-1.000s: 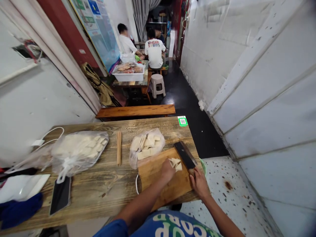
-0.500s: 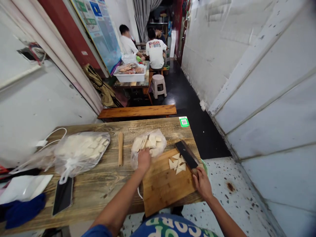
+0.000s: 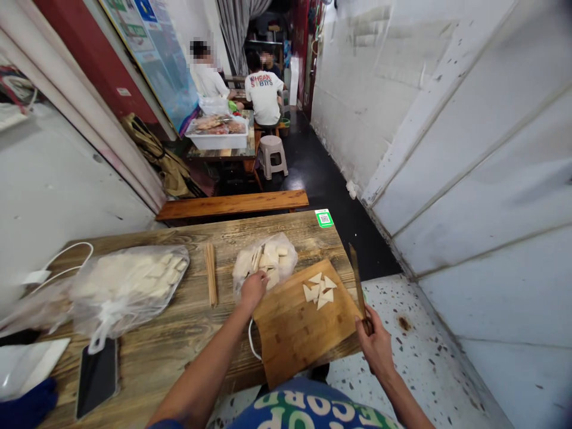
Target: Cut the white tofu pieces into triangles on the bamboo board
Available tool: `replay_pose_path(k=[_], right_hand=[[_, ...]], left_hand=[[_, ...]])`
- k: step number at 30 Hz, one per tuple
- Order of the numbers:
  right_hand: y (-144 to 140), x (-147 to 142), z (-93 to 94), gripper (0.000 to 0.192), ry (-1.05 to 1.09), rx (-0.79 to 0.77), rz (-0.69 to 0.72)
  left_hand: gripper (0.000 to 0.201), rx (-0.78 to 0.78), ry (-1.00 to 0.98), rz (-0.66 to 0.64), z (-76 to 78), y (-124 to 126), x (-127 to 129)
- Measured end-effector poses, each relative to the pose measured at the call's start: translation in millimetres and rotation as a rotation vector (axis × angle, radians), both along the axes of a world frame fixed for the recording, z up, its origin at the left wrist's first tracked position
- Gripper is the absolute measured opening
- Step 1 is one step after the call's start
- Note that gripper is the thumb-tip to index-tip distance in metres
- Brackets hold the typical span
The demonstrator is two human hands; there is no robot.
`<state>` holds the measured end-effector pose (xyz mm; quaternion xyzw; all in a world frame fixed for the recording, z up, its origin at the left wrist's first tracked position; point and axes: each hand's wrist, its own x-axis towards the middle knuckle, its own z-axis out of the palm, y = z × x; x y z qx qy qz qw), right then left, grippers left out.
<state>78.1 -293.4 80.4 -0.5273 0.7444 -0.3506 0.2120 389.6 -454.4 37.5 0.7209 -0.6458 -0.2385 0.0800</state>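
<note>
Wood-grain table (image 3: 154, 342); board (image 3: 295, 333) overhangs its near edge, triangles (image 3: 328, 296) on top. Left hand (image 3: 254, 291) at slices (image 3: 269, 256) in bag (image 3: 239, 265), fingers curled; gripping one, cannot tell. Right hand (image 3: 374, 335) wrapped round knife (image 3: 357, 280). Leaning on the overhang could tip board, spilling triangles.

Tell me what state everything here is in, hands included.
Cleaver: held beside the cutting board
Right hand: closed around the cleaver
Right bag: open, slices showing
Left hand: at the right bag, grip unclear
Triangular pieces: loosely clustered
Left bag: filled, closure unclear
Skewers: bunched, lying flat
Phone: flat, upper face dark
Stool: upright
</note>
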Motion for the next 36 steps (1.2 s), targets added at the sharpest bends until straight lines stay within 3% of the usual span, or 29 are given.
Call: replay_pose_path(k=[5, 8, 10, 12, 16, 19, 24, 36], right_hand=[[20, 24, -11.7, 0.04, -0.07, 0.115, 0.051], [25, 45, -19.9, 0.04, -0.07, 0.175, 0.118], [24, 58, -19.3, 0.039, 0.01, 0.131, 0.181], [23, 67, -14.2, 0.037, 0.137, 0.121, 0.232], [26, 69, -5.7, 0.034, 0.332, 0.275, 0.372], [34, 63, -10.8, 0.028, 0.397, 0.377, 0.533], [42, 57, -26.2, 0.025, 0.466, 0.45, 0.722], [41, 55, -22.5, 0.027, 0.547, 0.407, 0.799]], left_hand=[[0.022, 0.023, 0.18, 0.053, 14.0, 13, 21], [0.03, -0.032, 0.486, 0.15, 25.0, 27, 24], [0.035, -0.012, 0.697, 0.142, 24.2, 41, 15], [0.036, 0.063, 0.805, 0.113, 12.9, 59, -1], [0.023, 0.19, 0.704, 0.115, -26.7, 95, -28], [0.021, 0.135, 0.552, 0.132, -45.3, 119, -31], [0.02, -0.011, 0.342, 0.149, -43.3, 141, -29], [0.023, -0.033, 0.291, 0.156, -49.1, 146, -31]])
